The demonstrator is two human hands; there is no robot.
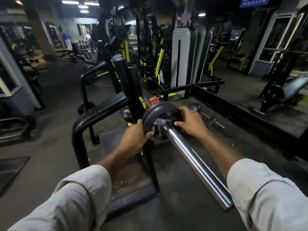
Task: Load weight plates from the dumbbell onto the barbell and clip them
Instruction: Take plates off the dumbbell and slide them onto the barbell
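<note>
A chrome barbell sleeve (193,162) runs from the lower right up toward the rack. Black weight plates (160,107) sit on the sleeve close to its inner collar. My left hand (135,135) grips the plates' left rim and my right hand (190,120) grips the right rim. A grey clip with a blue part (158,125) sits on the bar just in front of the plates. The dumbbell handle (211,118) lies on the floor to the right, with a dark plate (194,107) on its far end. A red collar clip (154,100) rests behind the plates.
A black rack upright (128,80) and a curved black frame tube (100,112) stand left of the plates. A white weight-stack machine (180,60) is behind. A padded bench (290,90) stands at the right. Dark rubber floor lies all around.
</note>
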